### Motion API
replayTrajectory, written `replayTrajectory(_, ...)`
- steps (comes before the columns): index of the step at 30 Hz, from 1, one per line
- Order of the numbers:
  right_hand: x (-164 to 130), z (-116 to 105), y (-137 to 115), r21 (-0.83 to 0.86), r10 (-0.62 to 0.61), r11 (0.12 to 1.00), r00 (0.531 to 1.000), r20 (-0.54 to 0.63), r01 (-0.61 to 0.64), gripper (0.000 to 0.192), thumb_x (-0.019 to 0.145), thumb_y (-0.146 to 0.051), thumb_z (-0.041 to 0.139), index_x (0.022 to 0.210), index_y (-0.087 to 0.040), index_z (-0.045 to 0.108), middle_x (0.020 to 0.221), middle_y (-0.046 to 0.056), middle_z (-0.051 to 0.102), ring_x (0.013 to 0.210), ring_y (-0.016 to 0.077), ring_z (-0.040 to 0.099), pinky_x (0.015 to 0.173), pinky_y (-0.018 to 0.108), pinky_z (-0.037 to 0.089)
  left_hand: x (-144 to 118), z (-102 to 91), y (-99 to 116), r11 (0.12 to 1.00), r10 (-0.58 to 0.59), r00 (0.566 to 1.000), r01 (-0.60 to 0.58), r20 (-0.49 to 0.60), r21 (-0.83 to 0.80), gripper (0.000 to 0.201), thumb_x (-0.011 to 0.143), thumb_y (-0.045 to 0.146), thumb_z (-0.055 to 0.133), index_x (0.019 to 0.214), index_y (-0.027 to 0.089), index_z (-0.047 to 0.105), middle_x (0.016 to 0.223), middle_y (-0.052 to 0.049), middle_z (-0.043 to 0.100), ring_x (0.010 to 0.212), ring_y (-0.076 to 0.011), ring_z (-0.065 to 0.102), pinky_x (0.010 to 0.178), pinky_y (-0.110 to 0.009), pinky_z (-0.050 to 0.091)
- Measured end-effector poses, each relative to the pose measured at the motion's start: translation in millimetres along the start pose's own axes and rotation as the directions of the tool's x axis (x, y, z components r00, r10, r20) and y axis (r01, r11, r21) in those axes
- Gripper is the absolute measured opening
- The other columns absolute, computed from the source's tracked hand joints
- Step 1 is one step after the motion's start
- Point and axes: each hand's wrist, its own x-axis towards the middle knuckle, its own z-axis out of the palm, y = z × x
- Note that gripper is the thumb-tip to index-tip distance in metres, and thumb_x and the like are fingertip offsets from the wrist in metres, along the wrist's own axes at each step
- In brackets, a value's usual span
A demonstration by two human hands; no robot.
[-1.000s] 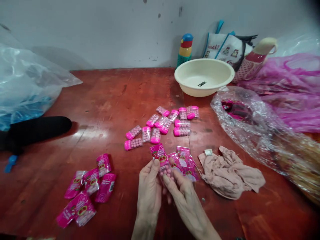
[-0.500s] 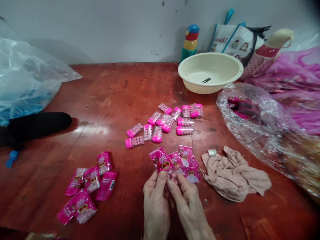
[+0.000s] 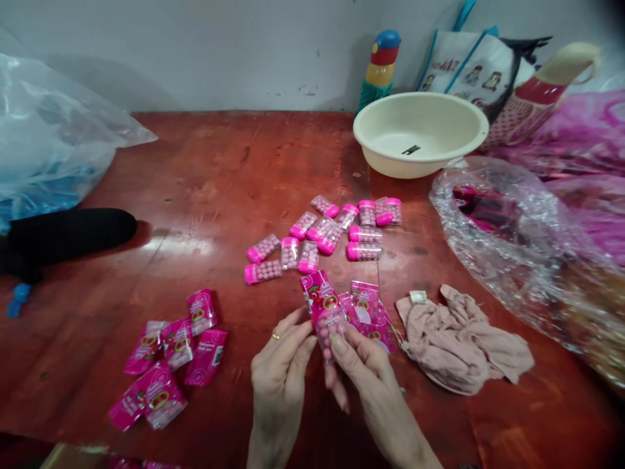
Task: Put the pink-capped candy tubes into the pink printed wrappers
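**A:** What do the containers hold from where you sit?

**B:** I see a cream basin [image 3: 420, 133] at about one o'clock on the worktop [image 3: 205, 195], with one small dark thing lying on its bottom. At three o'clock a clear plastic bag [image 3: 517, 241] holds dark and pink items that I can't make out. At nine o'clock another clear bag [image 3: 53, 156] has something blue inside. In the middle lies a cluster of small clear vials [image 3: 322, 238] with pink caps, each filled with pink beads.

**A:** And the hands?

**B:** My left hand [image 3: 280, 371] and right hand [image 3: 364, 371] meet near six o'clock. The fingers of both are closed on a pink sachet [image 3: 323, 306] with a bead vial at its lower end.

**A:** Which way does it lie?

**B:** Its long axis runs roughly from eleven o'clock to five o'clock, printed top pointing away from me, lifted just above the worktop. More printed sachets [image 3: 368, 312] lie just beyond it, touching a crumpled beige cloth [image 3: 463, 345] at four o'clock. A separate heap of pink sachets [image 3: 170, 358] sits at eight o'clock, well apart from the hands.
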Motion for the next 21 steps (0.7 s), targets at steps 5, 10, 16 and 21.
replayTrajectory(5,1,-1,-3,-0.049,0.023,0.999,1.000,0.019,-0.022,0.030,0.091,-0.041,0.044,0.077,-0.015,0.052,0.057,-0.004,0.051,0.039,0.0032,0.037,0.037,0.016,0.027,8,-5.3,-6,0.999,0.041,0.999,-0.041,0.014,0.007,0.025,0.070,0.005,0.063,0.085,0.023,0.075,0.087,-0.003,0.074,0.088,-0.0210,0.067,0.086,-0.031,0.049)
replayTrajectory(10,1,3,-1,-0.168,0.043,0.985,0.999,0.021,-0.039,0.034,0.089,-0.047,0.044,0.078,-0.016,0.052,0.055,-0.005,0.049,0.039,0.0049,0.039,0.038,0.017,0.029,6,-3.4,-2,0.829,-0.439,0.896,0.430,0.060,-0.356,0.014,0.073,0.027,0.066,0.081,0.018,0.075,0.089,-0.008,0.074,0.090,-0.0250,0.065,0.081,-0.031,0.050)
replayTrajectory(16,-2,6,5,-0.454,-0.076,0.889,0.997,-0.025,0.056,0.036,0.086,-0.052,0.045,0.076,-0.020,0.057,0.055,-0.002,0.053,0.041,0.0098,0.044,0.039,0.021,0.034,9,10.4,9,0.342,-0.617,0.672,0.697,0.409,-0.630,0.032,0.077,0.037,0.061,0.095,0.012,0.069,0.087,-0.013,0.072,0.062,-0.0195,0.065,0.043,-0.023,0.047)
replayTrajectory(21,-9,7,6,-0.573,-0.116,0.818,0.991,-0.069,0.056,0.034,0.090,-0.047,0.040,0.079,-0.020,0.058,0.054,-0.001,0.052,0.049,0.0126,0.049,0.047,0.022,0.038,4,16.0,20,0.334,-0.664,0.633,0.728,0.399,-0.599,0.032,0.083,0.032,0.053,0.104,0.012,0.066,0.094,-0.013,0.070,0.047,-0.0109,0.056,0.030,-0.018,0.033)
